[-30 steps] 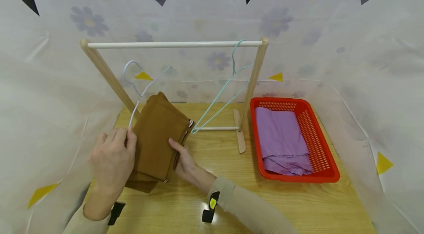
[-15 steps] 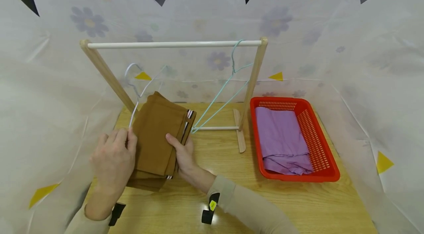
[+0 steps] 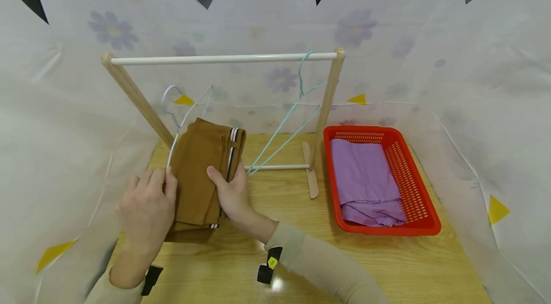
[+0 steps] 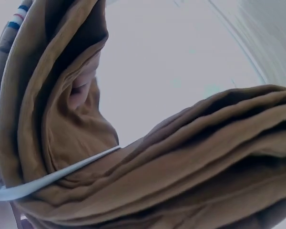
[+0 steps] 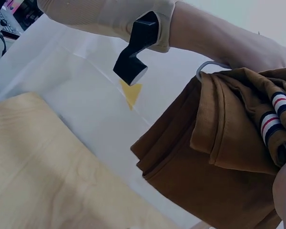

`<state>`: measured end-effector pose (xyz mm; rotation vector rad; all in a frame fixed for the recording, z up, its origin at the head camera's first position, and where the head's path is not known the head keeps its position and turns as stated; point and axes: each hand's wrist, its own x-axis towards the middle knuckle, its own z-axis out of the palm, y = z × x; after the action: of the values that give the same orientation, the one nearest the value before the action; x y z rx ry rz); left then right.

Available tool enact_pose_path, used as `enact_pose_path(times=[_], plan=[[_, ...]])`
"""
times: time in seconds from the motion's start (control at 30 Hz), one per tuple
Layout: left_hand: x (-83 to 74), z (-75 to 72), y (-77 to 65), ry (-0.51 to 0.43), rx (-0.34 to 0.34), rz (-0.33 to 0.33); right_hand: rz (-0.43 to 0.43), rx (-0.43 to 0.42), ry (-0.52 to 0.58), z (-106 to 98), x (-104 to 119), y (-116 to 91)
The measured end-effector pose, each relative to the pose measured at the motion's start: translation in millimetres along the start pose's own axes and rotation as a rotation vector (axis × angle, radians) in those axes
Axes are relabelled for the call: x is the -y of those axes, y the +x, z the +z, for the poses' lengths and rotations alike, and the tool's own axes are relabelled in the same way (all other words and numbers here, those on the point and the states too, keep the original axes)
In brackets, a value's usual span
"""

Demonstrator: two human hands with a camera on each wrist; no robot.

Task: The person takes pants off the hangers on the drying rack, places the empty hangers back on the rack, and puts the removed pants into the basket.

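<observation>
In the head view, my left hand (image 3: 146, 208) pinches the corner of a white wire hanger (image 3: 186, 115), whose hook points up. A pair of folded brown trousers (image 3: 198, 175) with striped trim hangs over the hanger's lower part. My right hand (image 3: 232, 196) holds the trousers' striped edge, thumb on top and fingers behind. In the left wrist view, the hanger's wire (image 4: 62, 174) crosses the layered brown cloth (image 4: 181, 157), and fingertips (image 4: 81, 88) show within a fold. The right wrist view shows the trousers' stripes (image 5: 271, 125) and loose folded layers (image 5: 171, 148).
A wooden rack with a white top bar (image 3: 215, 59) stands behind my hands. A mint-green hanger (image 3: 277, 129) hangs at its right end. To the right, a red basket (image 3: 415, 170) holds folded purple cloth (image 3: 366, 179) on the wooden table (image 3: 344, 266).
My right hand has moved left and slightly up with the trousers' striped edge, turning more of the stripe into view. The hanger has tilted slightly; my left hand stays nearly in place.
</observation>
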<state>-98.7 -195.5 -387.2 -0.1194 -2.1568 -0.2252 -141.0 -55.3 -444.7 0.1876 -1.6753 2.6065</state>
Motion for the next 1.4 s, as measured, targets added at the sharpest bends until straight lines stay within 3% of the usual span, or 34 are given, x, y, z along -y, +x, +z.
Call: enact_pose_path(times=[0.17,0.37,0.57,0.93,1.4], plan=[[-0.3,0.6,0.7,0.004,0.003,0.002,-0.135,0.067,-0.039,2,12,3],[-2.5,-0.3,1.3,0.002,0.008,-0.008,-0.191,0.116,-0.057,2,28,5],[-7.4,-4.8,5.4,0.0,0.024,-0.033,-0.17,0.147,-0.087,-3,43,9],[-11.2,-9.3,8.0,0.022,0.031,-0.075,-0.131,0.123,-0.117,-6,62,17],[-12.4,-13.9,11.7,0.0,0.031,-0.073,-0.138,0.107,-0.101,-12,85,22]])
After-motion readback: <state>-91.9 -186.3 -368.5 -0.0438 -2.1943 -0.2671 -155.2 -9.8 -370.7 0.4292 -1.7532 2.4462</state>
